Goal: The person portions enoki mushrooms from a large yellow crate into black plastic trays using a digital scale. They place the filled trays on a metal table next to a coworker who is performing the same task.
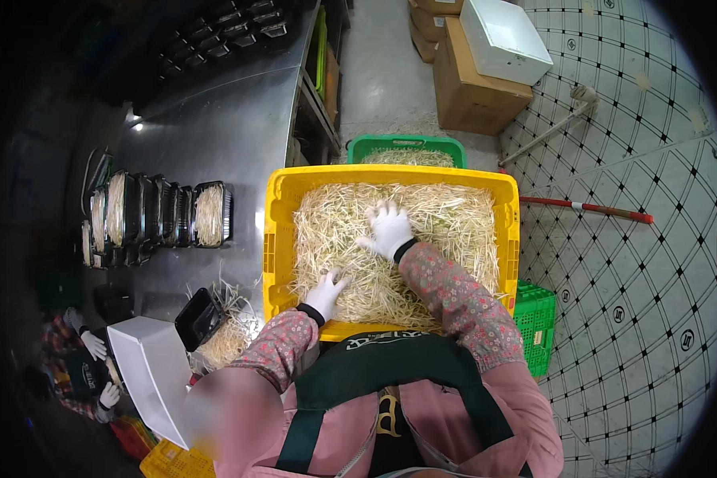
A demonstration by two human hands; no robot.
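A yellow plastic crate (388,174) stands right before me, filled with a layer of thin pale stems (334,227), some greenish, that look like sprouts. My right hand (388,232), in a white glove, lies on the stems near the crate's middle with its fingers spread. Lower and to the left, my gloved left hand (324,297) touches the stems inside the near left corner, fingers apart. Neither hand visibly grips anything, though some fingertips are partly lost among the stems.
A steel table (215,131) on the left bears filled black plastic trays (212,215), a tilted black tray (198,319) and loose stems (227,340). Beyond is a green crate (406,141); another green crate (536,325) stands right. Cardboard boxes (475,89) stand farther off. A co-worker (74,364) is at lower left.
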